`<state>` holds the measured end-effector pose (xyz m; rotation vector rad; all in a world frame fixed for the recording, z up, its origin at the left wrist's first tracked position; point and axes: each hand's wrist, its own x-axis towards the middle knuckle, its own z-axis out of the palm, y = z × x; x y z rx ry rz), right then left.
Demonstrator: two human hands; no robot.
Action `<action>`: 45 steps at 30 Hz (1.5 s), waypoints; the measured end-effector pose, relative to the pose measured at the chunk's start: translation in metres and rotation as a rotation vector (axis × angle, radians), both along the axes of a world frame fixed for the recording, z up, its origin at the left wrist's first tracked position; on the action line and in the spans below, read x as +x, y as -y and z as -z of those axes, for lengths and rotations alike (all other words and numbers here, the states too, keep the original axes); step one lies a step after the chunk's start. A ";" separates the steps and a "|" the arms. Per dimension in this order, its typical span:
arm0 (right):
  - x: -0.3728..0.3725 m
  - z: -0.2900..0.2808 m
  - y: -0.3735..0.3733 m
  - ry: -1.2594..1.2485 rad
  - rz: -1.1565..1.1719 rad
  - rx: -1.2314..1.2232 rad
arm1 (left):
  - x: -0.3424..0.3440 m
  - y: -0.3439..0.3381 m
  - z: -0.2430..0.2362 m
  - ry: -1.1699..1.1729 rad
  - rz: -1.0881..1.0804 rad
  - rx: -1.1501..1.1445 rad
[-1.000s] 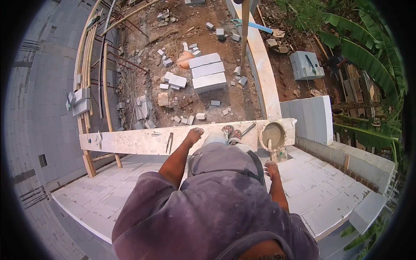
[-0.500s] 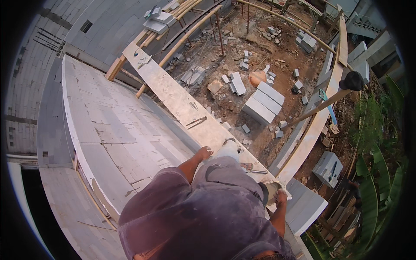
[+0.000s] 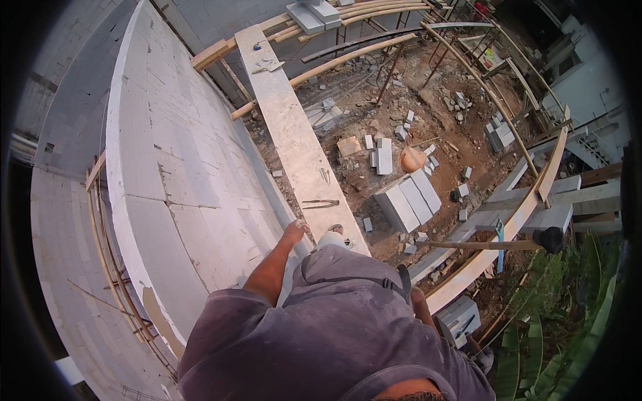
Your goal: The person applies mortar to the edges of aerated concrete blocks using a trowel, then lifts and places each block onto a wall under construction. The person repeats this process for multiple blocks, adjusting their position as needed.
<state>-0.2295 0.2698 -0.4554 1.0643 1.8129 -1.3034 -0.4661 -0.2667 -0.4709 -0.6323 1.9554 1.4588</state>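
Observation:
My left hand (image 3: 295, 232) is low beside the pale block wall (image 3: 200, 227), close to the edge of a long plank (image 3: 287, 134). Its fingers look loosely apart, with whitish dust on them and nothing visible in them. On the plank beyond it lie a thin dark long-handled tool (image 3: 321, 202) and some small slender pieces (image 3: 325, 176). One of my feet (image 3: 336, 229) shows on the plank, just right of the hand. My right forearm (image 3: 421, 306) reaches down past my shirt; the right hand itself is hidden behind my body.
Below the plank, large grey blocks (image 3: 408, 200) and an orange rounded object (image 3: 412, 159) lie on rubble-strewn ground. At right, a wooden pole with a black end (image 3: 548, 239) crosses a curved board (image 3: 521, 220) near a turquoise-handled saw (image 3: 499, 230). Bamboo poles (image 3: 354, 57) run along the far side.
My view has swung and my body has turned. My right hand, earlier gripping the rim of a round container at right, has gone out of sight with it. My left hand sits farther left.

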 end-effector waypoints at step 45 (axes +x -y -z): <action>-1.136 0.011 0.547 -0.577 -1.131 0.225 | -0.471 0.358 0.050 -0.094 -0.304 -0.135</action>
